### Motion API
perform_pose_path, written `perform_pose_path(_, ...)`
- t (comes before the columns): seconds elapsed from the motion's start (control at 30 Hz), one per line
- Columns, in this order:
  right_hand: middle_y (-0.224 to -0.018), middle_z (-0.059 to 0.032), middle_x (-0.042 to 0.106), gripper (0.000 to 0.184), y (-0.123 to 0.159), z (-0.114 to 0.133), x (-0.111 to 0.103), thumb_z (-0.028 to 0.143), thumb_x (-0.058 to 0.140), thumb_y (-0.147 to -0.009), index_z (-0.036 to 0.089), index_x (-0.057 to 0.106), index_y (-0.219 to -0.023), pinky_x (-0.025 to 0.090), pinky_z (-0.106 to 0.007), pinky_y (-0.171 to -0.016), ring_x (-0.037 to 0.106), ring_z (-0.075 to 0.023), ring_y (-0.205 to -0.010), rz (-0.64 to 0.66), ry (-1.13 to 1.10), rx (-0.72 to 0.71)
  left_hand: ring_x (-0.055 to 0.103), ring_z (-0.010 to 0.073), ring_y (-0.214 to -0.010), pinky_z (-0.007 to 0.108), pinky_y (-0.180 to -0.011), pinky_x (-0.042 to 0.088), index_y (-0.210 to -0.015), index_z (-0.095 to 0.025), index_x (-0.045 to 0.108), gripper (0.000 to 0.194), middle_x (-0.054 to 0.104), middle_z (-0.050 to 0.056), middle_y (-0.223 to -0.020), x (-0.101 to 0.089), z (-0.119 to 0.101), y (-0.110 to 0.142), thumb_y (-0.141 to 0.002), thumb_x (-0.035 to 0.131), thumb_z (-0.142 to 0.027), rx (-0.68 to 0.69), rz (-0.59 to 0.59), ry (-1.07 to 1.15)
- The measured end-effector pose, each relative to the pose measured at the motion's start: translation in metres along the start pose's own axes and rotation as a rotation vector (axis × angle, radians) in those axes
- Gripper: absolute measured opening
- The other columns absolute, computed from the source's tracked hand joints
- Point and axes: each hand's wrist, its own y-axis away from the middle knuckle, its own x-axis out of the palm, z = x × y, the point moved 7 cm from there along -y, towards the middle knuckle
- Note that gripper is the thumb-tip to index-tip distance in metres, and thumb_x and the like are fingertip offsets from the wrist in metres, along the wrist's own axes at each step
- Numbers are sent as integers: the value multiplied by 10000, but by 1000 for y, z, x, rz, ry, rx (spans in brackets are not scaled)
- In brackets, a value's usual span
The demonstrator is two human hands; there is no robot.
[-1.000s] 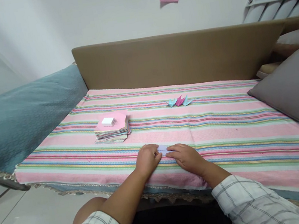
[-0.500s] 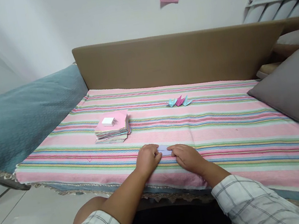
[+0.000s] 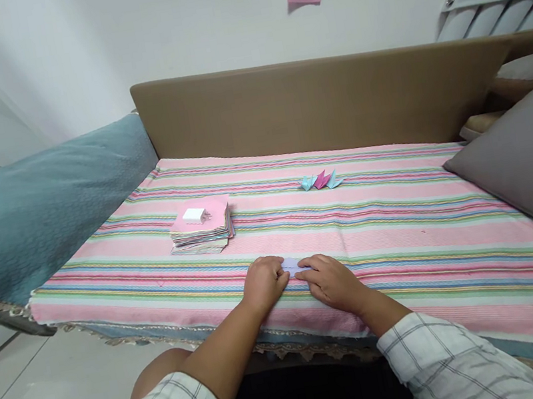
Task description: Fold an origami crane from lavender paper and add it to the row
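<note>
A small folded piece of pale lavender paper (image 3: 290,266) lies flat on the striped cloth near its front edge, between my two hands. My left hand (image 3: 264,285) holds its left end, with the thumb and fingers closed on it. On the right end, the thumb and index finger of my right hand (image 3: 331,281) press down, leaving a short strip of paper showing between the hands. A crease line runs along the strip. The fingers cover both ends of the paper.
A stack of coloured square paper (image 3: 201,235) sits left of centre with a white plug adapter (image 3: 195,215) on top. Further back stand three folded paper cranes (image 3: 321,181). A grey cushion (image 3: 529,164) lies at the right, and a brown backrest (image 3: 303,109) runs behind.
My right fingers slid a little to the right along the paper, then came back toward the left hand. The left hand stays in place. The view shifts very slightly.
</note>
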Motion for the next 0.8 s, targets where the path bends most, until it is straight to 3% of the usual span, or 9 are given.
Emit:
perform_pose_path(0.17,-1029,-75,588,254,-4,2,-2,171,486,-817,214,650,-1007,403,-351,-817,497,-208,-936,-15,-16,96,620,203,-881,331,-810,454,-563,-181,593,151,699,48,-916,0,-1,0,-703,644,-157,-12,10,-5)
perform_pose_path(0.43,-1079,-62,559,359,-2,3,1,209,487,-849,308,580,-1181,373,-342,-796,476,-208,-941,30,27,83,608,209,-894,325,-809,434,-579,-185,560,153,686,45,-903,1,-1,0,-714,630,-174,-22,40,-7)
perform_pose_path(0.6,-1070,-55,560,366,-3,1,5,187,492,-837,324,598,-1159,365,-343,-798,470,-213,-958,21,43,117,593,206,-867,310,-776,424,-730,-202,557,49,664,28,-859,1,2,1,-720,602,-185,-101,72,-14)
perform_pose_path(0.8,-1075,-68,562,354,-3,0,5,187,493,-833,307,612,-1144,358,-346,-808,468,-215,-963,21,35,119,585,198,-849,300,-735,435,-851,-206,505,181,654,21,-915,-2,6,0,-702,550,-113,-159,95,33)
